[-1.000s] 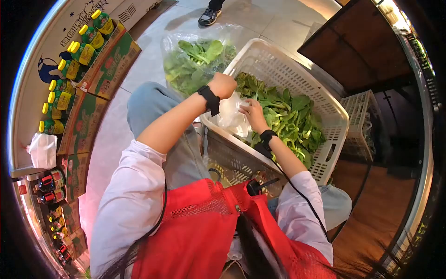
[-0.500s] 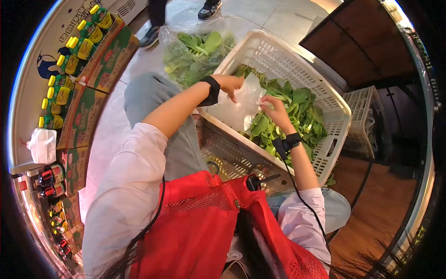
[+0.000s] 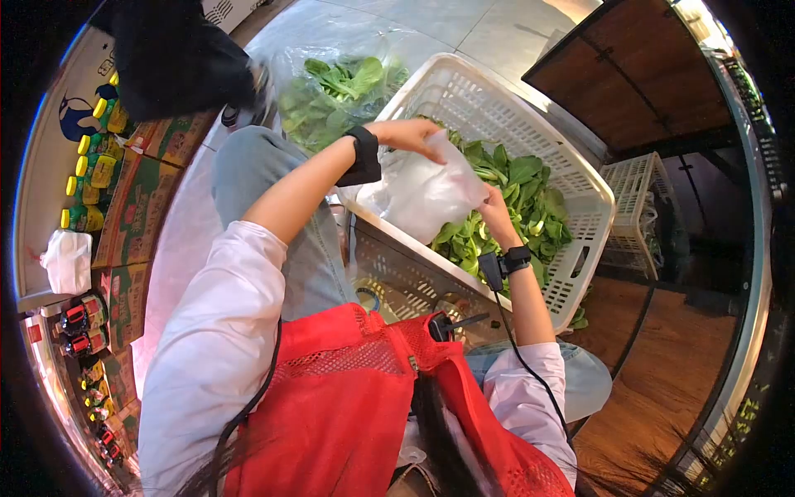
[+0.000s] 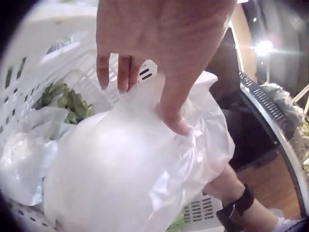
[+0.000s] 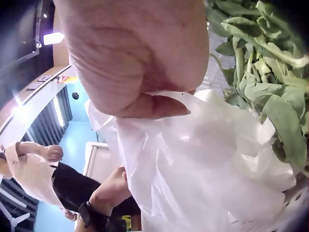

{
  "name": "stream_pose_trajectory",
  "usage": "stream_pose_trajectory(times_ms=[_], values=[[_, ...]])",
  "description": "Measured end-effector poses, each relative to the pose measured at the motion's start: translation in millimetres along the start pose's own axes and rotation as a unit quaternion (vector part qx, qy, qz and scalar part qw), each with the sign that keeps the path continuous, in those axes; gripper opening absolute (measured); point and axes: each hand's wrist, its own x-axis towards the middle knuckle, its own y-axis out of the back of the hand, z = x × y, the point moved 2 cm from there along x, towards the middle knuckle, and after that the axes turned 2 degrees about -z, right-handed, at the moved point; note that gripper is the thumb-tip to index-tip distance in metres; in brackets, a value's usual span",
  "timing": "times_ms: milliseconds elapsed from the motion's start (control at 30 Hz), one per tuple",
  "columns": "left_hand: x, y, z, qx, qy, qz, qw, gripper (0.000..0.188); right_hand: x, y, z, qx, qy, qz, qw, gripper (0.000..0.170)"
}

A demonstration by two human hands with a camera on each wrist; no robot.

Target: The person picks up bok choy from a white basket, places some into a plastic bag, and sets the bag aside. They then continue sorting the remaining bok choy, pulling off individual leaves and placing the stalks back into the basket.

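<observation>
Head view: a thin, translucent white plastic bag [image 3: 435, 186] spans the gap between the two bare hands. Half a second ago it lay flatter; now it is raised and puffed into a soft bulge. The left hand [image 3: 410, 137] has its thumb on the bag's upper edge; the right hand [image 3: 497, 214] grips the opposite side. Beneath both hands is a white plastic basket [image 3: 497, 108] with slotted walls; broad-leaved green vegetables [image 3: 538, 195] lie inside, just beyond the right hand. Past the left hand, a clear plastic bag of greens [image 3: 348, 91] rests on the floor. A passerby's dark trouser leg [image 3: 182, 66] now looms beyond the left forearm, covering bottles visible before.

Left wrist view: the left hand pinches the film, thumb bent over its wrinkled front, while three fingers [image 4: 124, 77] hang straight behind, a detail hidden from above.

Right wrist view: the right thumb presses along the bag's glossy, creased edge; its other fingers are mostly hidden. Only here, a person in a pale top [image 5: 36, 171] shows past the hands, before a light-blue wall [image 5: 79, 108].
</observation>
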Motion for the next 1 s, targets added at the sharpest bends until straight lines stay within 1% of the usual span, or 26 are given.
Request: stream_pose_trajectory(times_ms=[33, 67, 133, 167, 233, 300, 333, 367, 433, 467, 500, 533, 567, 600, 633, 667, 700, 733, 767, 800, 833, 867, 900, 933, 967, 1000], values=[[-3, 7, 10, -0.052, 0.021, -0.01, 0.998, 0.064, 0, -3, -2, 0.013, 0.01, -0.002, 1.0, 0.035], [-7, 10, 18, -0.129, -0.066, 0.051, 0.988, 0.049, -2, -7, -4, -0.025, 0.026, 0.024, 0.999, 0.038], [-20, 21, 39, -0.154, -0.038, 0.074, 0.985, 0.041, -9, -24, -13, -0.1, 0.058, 0.075, 0.99, 0.045], [-27, 26, 50, -0.166, -0.025, 0.087, 0.982, 0.038, -5, -30, -7, -0.134, 0.064, 0.032, 0.988, 0.044], [-39, 32, 74, -0.069, -0.025, 0.143, 0.987, 0.032, 7, -39, 2, -0.207, 0.077, -0.06, 0.974, 0.044], [-54, 33, 100, 0.021, -0.013, 0.157, 0.987, 0.029, 30, -49, -1, -0.225, 0.012, -0.105, 0.969, 0.043], [-53, 29, 101, 0.121, -0.167, 0.261, 0.943, 0.031, 43, -54, -5, -0.232, -0.018, -0.125, 0.965, 0.043], [-54, 28, 95, 0.12, -0.16, 0.277, 0.94, 0.029, 51, -58, -7, -0.21, -0.006, -0.144, 0.967, 0.041], [-69, 39, 119, 0.12, -0.148, 0.306, 0.933, 0.026, 66, -67, -12, -0.164, 0.019, -0.18, 0.97, 0.038], [-76, 49, 126, 0.115, -0.189, 0.383, 0.897, 0.018, 77, -71, 13, -0.24, -0.003, -0.185, 0.953, 0.035], [-85, 61, 131, 0.063, -0.171, 0.441, 0.879, 0.015, 87, -76, 37, -0.315, -0.024, -0.193, 0.929, 0.033], [-97, 74, 137, 0.01, -0.153, 0.497, 0.854, 0.014, 82, -81, 37, -0.374, -0.019, -0.245, 0.894, 0.033], [-109, 89, 139, -0.041, -0.135, 0.55, 0.823, 0.015, 79, -80, 47, -0.374, -0.027, -0.277, 0.884, 0.04], [-120, 103, 136, -0.099, -0.156, 0.528, 0.829, 0.015, 75, -80, 57, -0.374, -0.035, -0.309, 0.874, 0.047], [-129, 114, 129, -0.158, -0.173, 0.507, 0.829, 0.016, 67, -81, 48, -0.453, 0.041, -0.255, 0.853, 0.061], [-131, 117, 117, -0.236, -0.113, 0.496, 0.828, 0.025, 69, -75, 38, -0.419, 0.007, -0.236, 0.877, 0.063], [-130, 116, 111, -0.253, -0.108, 0.499, 0.822, 0.025, 61, -75, 13, -0.381, -0.032, -0.216, 0.898, 0.066], [-125, 112, 107, -0.272, -0.102, 0.499, 0.816, 0.026, 58, -72, -8, -0.503, -0.039, -0.174, 0.846, 0.069], [-119, 111, 102, -0.29, -0.1, 0.5, 0.81, 0.027, 43, -79, -69, -0.498, -0.157, -0.185, 0.833, 0.072], [-109, 108, 87, -0.287, -0.094, 0.503, 0.81, 0.027, 31, -66, -75, -0.427, -0.059, -0.154, 0.889, 0.068], [-102, 105, 83, -0.296, -0.085, 0.49, 0.816, 0.027, 18, -69, -90, -0.191, 0.011, -0.124, 0.974, 0.064], [-95, 99, 81, -0.307, -0.074, 0.474, 0.822, 0.028, 5, -69, -109, -0.037, 0.034, -0.084, 0.995, 0.06], [-88, 90, 79, -0.32, -0.06, 0.454, 0.83, 0.028, -9, -71, -131, 0.116, 0.069, -0.053, 0.989, 0.056], [-86, 83, 76, -0.283, 0.008, 0.436, 0.854, 0.031, -21, -74, -155, 0.176, 0.06, -0.02, 0.982, 0.052], [-82, 77, 79, -0.215, 0.02, 0.438, 0.873, 0.032, -30, -73, -166, 0.234, 0.055, 0.012, 0.971, 0.047], [-78, 68, 83, -0.146, 0.029, 0.436, 0.888, 0.033, -41, -65, -161, 0.194, 0.009, 0.043, 0.98, 0.044]])
